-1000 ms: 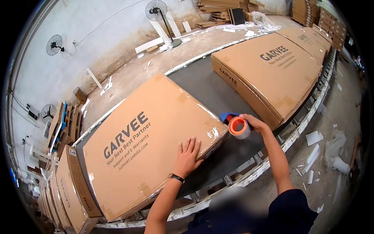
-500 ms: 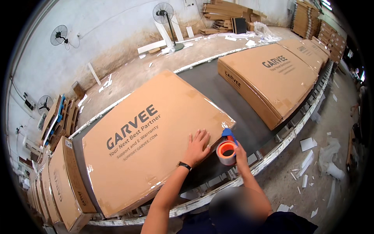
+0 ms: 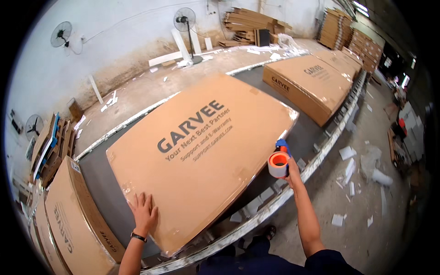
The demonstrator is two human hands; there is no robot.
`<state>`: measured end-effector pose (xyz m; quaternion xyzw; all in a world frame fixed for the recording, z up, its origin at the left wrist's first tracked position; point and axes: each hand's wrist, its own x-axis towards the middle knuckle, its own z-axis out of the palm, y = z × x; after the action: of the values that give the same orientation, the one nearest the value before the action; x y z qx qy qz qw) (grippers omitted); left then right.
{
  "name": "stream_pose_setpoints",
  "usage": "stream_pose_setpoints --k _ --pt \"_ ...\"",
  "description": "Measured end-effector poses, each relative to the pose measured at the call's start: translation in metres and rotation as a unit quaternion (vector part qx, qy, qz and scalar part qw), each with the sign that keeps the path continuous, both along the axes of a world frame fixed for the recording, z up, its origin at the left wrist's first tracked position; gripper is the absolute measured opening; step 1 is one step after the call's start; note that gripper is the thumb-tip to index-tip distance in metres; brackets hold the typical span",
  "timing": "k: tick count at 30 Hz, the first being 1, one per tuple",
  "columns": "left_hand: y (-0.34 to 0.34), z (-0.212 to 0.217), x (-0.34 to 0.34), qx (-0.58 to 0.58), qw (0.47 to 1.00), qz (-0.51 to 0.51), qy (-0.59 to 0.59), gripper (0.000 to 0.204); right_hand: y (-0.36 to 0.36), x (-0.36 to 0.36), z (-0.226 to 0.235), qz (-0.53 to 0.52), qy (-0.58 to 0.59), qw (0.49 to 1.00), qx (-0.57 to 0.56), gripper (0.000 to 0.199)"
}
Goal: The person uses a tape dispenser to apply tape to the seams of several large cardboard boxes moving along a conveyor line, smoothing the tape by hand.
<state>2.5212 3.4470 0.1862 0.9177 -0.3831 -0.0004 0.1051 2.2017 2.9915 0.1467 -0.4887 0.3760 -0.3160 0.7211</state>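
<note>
A large flat brown carton [image 3: 215, 169] with dark print lies slanted on a dark conveyor belt [image 3: 103, 183] in front of me. My left hand [image 3: 144, 213] rests on its top near the left end, fingers spread flat, a dark band on the wrist. Clear tape shines along the carton's edges and corners. In my right hand [image 3: 290, 170] is a tape dispenser [image 3: 278, 164] with a red and blue body and a roll of clear tape with an orange core. It is beside the carton's right near edge; whether it touches the carton I cannot tell.
Similar cartons lie farther along the belt, at right [image 3: 307, 82] and left [image 3: 82, 206]. A worn white rail [image 3: 316, 169] borders the near side. Standing fan [image 3: 185, 20], wooden pallets [image 3: 55, 146] and stacked cardboard [image 3: 334, 30] are beyond. Scraps [image 3: 348, 169] litter the floor.
My left hand has gone from the carton's right near edge to its left end. The carton has shifted right relative to the neighbouring cartons, and the dispenser has moved off its right corner.
</note>
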Motion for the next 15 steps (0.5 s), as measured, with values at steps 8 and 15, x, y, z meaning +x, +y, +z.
stream_pose_setpoints --k 8,15 --pt "0.047 -0.024 0.02 -0.02 0.995 -0.092 -0.015 0.06 0.153 0.018 -0.004 -0.031 0.033 0.998 -0.047 0.049" --pt "0.032 -0.043 0.026 -0.04 0.985 -0.161 -0.05 0.062 0.166 0.019 -0.013 -0.068 0.047 0.993 -0.081 0.053"
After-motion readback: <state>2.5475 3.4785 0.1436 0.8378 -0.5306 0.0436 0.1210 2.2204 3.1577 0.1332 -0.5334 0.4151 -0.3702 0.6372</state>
